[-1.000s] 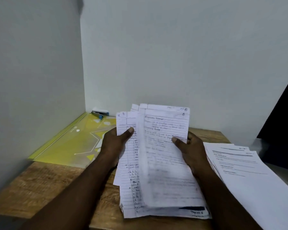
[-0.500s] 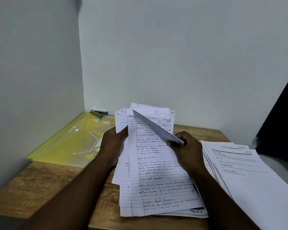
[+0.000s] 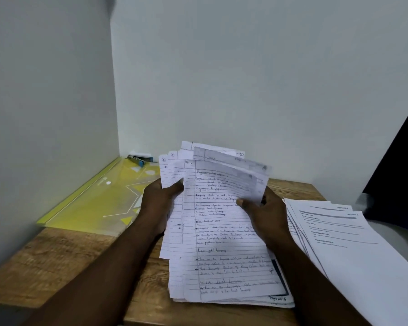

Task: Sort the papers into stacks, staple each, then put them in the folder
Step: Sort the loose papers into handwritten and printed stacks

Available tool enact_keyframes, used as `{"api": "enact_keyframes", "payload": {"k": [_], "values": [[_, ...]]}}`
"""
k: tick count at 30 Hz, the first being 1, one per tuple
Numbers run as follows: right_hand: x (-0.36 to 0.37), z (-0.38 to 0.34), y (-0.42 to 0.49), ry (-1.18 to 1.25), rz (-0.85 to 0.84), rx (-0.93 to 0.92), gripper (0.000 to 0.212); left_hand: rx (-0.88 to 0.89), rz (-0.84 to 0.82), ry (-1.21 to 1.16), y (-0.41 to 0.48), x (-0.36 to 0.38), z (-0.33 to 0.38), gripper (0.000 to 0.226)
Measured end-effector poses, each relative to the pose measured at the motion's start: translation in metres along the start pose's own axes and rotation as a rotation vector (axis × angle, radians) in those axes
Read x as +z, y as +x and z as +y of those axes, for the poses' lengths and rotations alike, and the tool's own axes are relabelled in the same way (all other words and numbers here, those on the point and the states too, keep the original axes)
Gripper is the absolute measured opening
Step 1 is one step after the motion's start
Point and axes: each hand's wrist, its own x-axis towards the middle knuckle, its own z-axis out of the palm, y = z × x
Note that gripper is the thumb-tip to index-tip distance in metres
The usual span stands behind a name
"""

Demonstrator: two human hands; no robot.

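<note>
we see the top sheet, folded over 0.5 s ago, now flat, upper sheets fanned at the right corner, left hand fingers curled round the left edge of the handwritten papers, right hand pinching the lifted corners, papers over the surface between the yellow folder and the printed stack

Bare wood of the table shows near left, free to pass over. Far left, the yellow folder lies along the wall, the stapler in the corner. The handwritten papers fill the middle; printed sheets cover the right
</note>
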Motion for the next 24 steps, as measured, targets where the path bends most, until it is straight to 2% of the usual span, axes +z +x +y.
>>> {"api": "enact_keyframes", "payload": {"k": [2, 7, 12, 18, 22, 24], "values": [[-0.002, 0.002, 0.002, -0.066, 0.011, -0.088, 0.020, -0.007, 0.009, 0.011, 0.001, 0.000, 0.000, 0.030], [-0.009, 0.013, 0.004, -0.151, -0.029, -0.213, 0.035, -0.004, 0.053, 0.040, 0.003, -0.001, 0.000, 0.032], [-0.004, 0.010, 0.008, 0.061, 0.007, -0.057, 0.035, -0.015, 0.034, 0.021, 0.003, -0.001, -0.001, 0.031], [-0.006, 0.011, 0.005, 0.040, -0.098, -0.117, 0.029, -0.009, 0.005, -0.002, -0.001, 0.001, -0.001, 0.036], [-0.003, 0.010, 0.005, 0.134, -0.038, -0.028, 0.023, -0.012, 0.001, -0.002, 0.001, -0.001, -0.001, 0.042], [-0.004, 0.010, 0.007, 0.119, -0.013, -0.056, 0.026, 0.003, 0.011, 0.029, 0.002, -0.002, -0.002, 0.044]]}}
